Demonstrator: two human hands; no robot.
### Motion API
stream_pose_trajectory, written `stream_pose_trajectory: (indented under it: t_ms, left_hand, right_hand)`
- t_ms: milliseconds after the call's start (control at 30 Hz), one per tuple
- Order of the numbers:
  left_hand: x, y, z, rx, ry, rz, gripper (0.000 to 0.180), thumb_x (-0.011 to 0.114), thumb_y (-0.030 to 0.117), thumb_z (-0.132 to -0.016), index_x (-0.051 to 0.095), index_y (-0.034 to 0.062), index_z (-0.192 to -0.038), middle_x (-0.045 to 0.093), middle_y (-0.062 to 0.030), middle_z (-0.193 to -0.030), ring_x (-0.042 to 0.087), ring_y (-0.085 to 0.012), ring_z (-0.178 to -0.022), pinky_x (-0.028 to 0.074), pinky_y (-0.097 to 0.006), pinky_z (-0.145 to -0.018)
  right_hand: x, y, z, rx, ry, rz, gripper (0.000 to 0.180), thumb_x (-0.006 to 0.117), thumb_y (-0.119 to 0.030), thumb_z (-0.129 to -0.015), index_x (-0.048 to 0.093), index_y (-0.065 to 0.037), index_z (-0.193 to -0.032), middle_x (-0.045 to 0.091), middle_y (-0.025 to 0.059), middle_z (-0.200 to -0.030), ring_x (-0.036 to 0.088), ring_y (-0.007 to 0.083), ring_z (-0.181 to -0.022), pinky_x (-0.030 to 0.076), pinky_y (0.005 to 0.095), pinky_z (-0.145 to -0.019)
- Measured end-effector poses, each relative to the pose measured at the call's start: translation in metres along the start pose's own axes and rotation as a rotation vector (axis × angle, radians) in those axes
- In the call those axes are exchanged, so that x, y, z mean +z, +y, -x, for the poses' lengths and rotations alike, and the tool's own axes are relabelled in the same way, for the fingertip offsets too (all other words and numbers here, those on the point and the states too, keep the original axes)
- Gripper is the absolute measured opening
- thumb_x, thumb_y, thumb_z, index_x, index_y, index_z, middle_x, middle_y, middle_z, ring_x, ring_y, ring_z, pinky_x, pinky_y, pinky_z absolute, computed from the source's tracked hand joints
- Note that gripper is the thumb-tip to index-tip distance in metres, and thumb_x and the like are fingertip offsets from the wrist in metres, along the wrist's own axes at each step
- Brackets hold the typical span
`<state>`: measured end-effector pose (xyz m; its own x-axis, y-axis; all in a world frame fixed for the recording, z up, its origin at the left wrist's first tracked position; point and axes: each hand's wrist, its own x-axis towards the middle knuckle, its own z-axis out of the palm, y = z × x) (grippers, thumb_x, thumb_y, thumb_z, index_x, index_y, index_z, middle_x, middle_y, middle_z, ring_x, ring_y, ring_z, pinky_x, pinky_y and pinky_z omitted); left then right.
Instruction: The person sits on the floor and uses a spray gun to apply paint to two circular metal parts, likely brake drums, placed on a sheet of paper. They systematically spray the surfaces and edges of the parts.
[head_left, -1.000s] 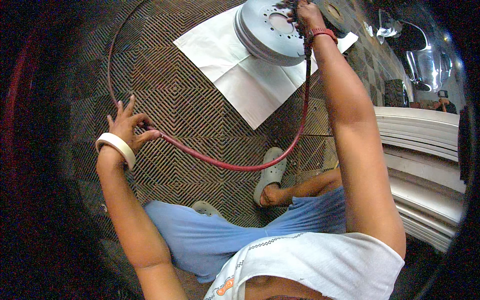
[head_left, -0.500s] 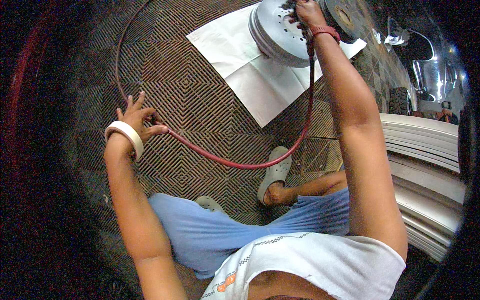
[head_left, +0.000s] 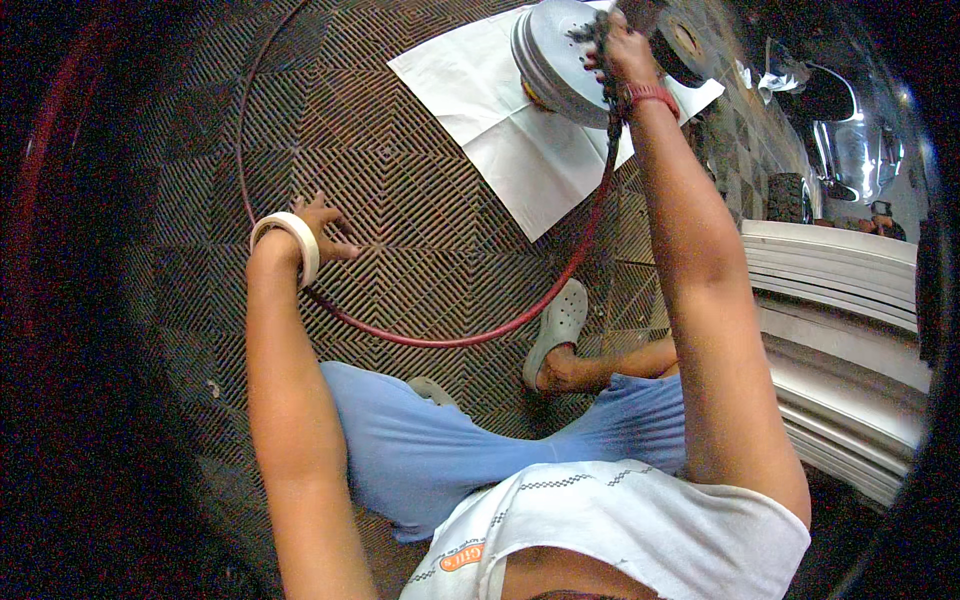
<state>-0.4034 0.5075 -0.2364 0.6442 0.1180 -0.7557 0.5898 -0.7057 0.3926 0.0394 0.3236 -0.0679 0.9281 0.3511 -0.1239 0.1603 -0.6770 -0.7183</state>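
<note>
My right hand (head_left: 620,45) is stretched out far ahead, closed on a hand tool whose red hose (head_left: 450,338) runs from it. The tool is pressed against a round grey metal wheel part (head_left: 550,55) lying on a white paper sheet (head_left: 480,110). My left hand (head_left: 322,228) rests with fingers spread on the dark grid floor mat (head_left: 400,200), right beside the red hose, which loops past it. A roll of white tape (head_left: 287,240) sits around my left wrist like a bracelet.
I sit on the floor in blue trousers (head_left: 430,450) with grey clogs (head_left: 558,325). Stacked white panels (head_left: 840,320) lie to my right. A dark tyre (head_left: 790,195) and a shiny chrome part (head_left: 850,150) stand at the far right.
The view has shifted so the wheel part and sheet sit further right. My left hand moved slightly toward the hose and lies flatter on the mat. The right hand stays on the tool.
</note>
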Motion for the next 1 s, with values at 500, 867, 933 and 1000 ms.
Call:
stream_pose_trajectory:
  t_ms: [500, 867, 933, 1000]
  left_hand:
    - [-0.022, 0.036, -0.002, 0.258, 0.331, 0.366, 0.071, 0.06, 0.057, -0.098, 0.054, 0.0045, -0.146, 0.052, -0.0242, -0.15, 0.049, -0.0376, -0.14, 0.037, -0.044, -0.119]
    - [-0.054, 0.132, 0.052, 0.532, 0.687, 0.828, 0.056, 0.059, 0.021, -0.098, 0.048, -0.0022, -0.148, 0.059, -0.0206, -0.144, 0.057, -0.0298, -0.133, 0.04, -0.038, -0.116]
    - [-0.052, 0.128, 0.041, 0.463, 0.698, 0.975, 0.05, 0.06, 0.025, -0.103, 0.053, -0.0019, -0.144, 0.063, -0.0136, -0.138, 0.059, -0.0228, -0.124, 0.042, -0.035, -0.111]
    - [-0.058, 0.139, 0.028, 0.411, 0.723, 1.012, 0.047, 0.06, 0.03, -0.106, 0.057, -0.001, -0.141, 0.067, -0.0085, -0.132, 0.061, -0.017, -0.118, 0.045, -0.032, -0.107]
  right_hand:
    - [0.155, 0.058, 0.159, -0.142, 0.499, -0.381, 0.058, 0.046, -0.053, -0.107, 0.051, -0.004, -0.137, 0.07, 0.0179, -0.108, 0.073, 0.0202, -0.078, 0.054, 0.0318, -0.04]
    - [0.142, -0.047, 0.249, -0.225, -0.264, -0.316, 0.106, 0.061, -0.072, -0.091, 0.026, 0.013, -0.143, 0.062, 0.0363, -0.125, 0.063, 0.0501, -0.117, 0.05, 0.0489, -0.101]
    - [0.104, -0.068, 0.233, -0.139, -0.739, -0.238, 0.112, 0.059, -0.069, -0.095, 0.019, 0.021, -0.147, 0.055, 0.0381, -0.126, 0.059, 0.0443, -0.116, 0.045, 0.0444, -0.104]
    - [0.081, -0.062, 0.222, -0.41, -0.825, -0.171, 0.096, 0.058, -0.064, -0.098, 0.029, 0.015, -0.146, 0.057, 0.0354, -0.115, 0.06, 0.0458, -0.109, 0.046, 0.0472, -0.1]
